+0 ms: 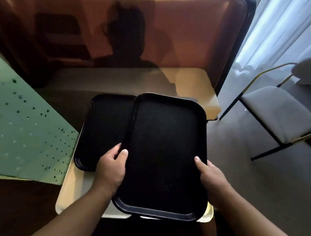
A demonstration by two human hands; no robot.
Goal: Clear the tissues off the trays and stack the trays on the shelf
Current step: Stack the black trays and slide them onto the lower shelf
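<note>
I hold a black tray point(165, 151) by its two long edges. My left hand point(110, 168) grips the left rim with the thumb on top, and my right hand point(211, 179) grips the right rim the same way. This tray overlaps the right side of a second black tray point(104, 127), which lies flat on the pale table point(70, 191). Both trays show bare surfaces, with no tissues on them.
A brown padded bench back point(157, 25) rises behind the table. A green perforated panel point(21, 127) stands at the left. At the right, a grey chair point(276, 111) with a gold frame stands on the grey floor, and white curtains point(286, 31) hang beyond it.
</note>
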